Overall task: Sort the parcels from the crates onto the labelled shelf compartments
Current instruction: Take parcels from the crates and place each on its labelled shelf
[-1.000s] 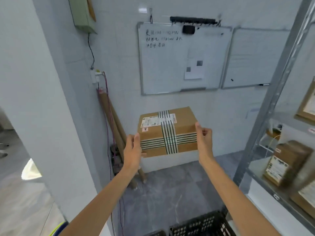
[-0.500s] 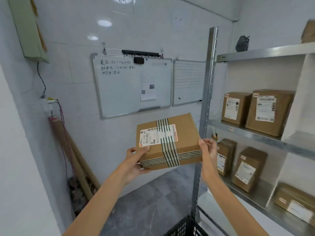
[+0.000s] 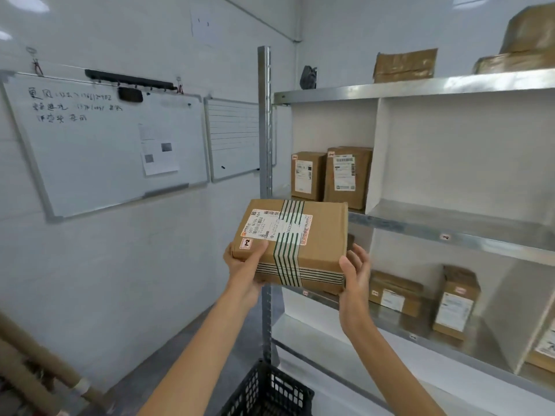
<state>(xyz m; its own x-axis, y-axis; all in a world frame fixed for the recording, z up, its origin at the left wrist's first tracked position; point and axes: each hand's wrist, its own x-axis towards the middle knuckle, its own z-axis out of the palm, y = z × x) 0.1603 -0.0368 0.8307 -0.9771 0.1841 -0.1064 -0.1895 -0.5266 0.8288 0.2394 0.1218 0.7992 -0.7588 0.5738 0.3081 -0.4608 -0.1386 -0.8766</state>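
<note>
Holding the parcel (image 3: pixel 312 244) at the centre of the frame, in the air in front of the shelf (image 3: pixel 450 235), not yet in any compartment. Pinching its near left corner with the left hand (image 3: pixel 243 265): thumb flat on top beside the small red sticker (image 3: pixel 246 243), rest of the hand tucked beneath. Bracing its right end with the right hand (image 3: pixel 356 274), fingers (image 3: pixel 362 259) loose and spread, wrapped round nothing.

Could slip from here. Truly gripped at one corner only, so likely to tip down on the right if released there too early, then fall towards the black crate (image 3: pixel 270 391) at the bottom of the frame. Could also catch on the metal post (image 3: pixel 265 130) just behind its left side when swung to the right. Might end in the wrong compartment: cannot read the sticker's mark or the little tags (image 3: pixel 445 236) on the shelf edges with any certainty, too small and blurred. Could topple the two upright boxes (image 3: pixel 309 175) in the left compartment just above if shoved in beside them carelessly.
</note>
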